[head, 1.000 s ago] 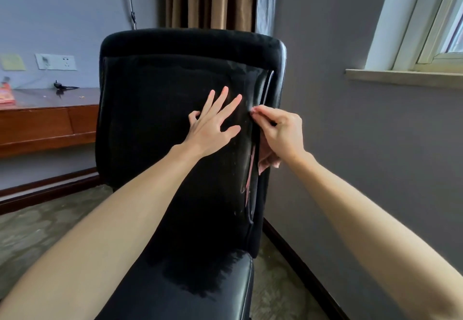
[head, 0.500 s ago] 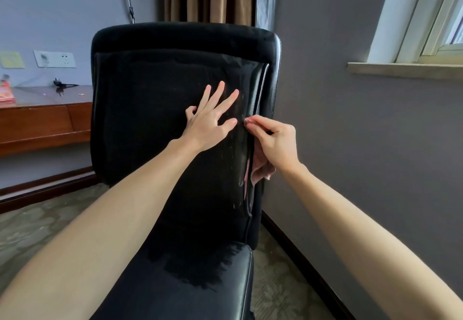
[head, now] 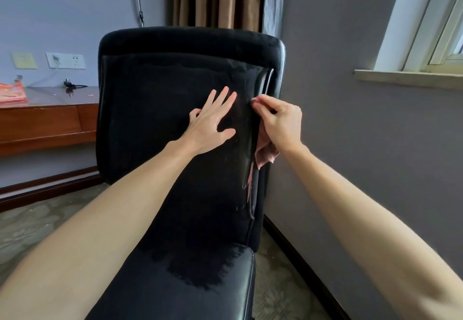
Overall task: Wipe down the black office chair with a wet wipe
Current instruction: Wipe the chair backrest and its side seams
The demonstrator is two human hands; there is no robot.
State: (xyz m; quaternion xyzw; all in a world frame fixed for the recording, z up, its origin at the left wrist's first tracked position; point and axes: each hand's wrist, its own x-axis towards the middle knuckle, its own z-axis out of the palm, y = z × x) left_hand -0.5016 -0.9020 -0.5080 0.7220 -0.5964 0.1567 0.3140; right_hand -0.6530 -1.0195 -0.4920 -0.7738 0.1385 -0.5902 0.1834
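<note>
Wooden worktop [head: 45, 121] far left, black office chair [head: 180, 194] centre, left hand [head: 210, 122] flat, fingers spread on backrest, right hand [head: 281, 121] pinching pink wet wipe [head: 265, 153] at backrest's right edge seam.

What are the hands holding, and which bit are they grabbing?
The right hand grips the pink wipe by its upper part, with its loose corner hanging below. The left hand holds nothing; it lies flat against the black chair.
</note>
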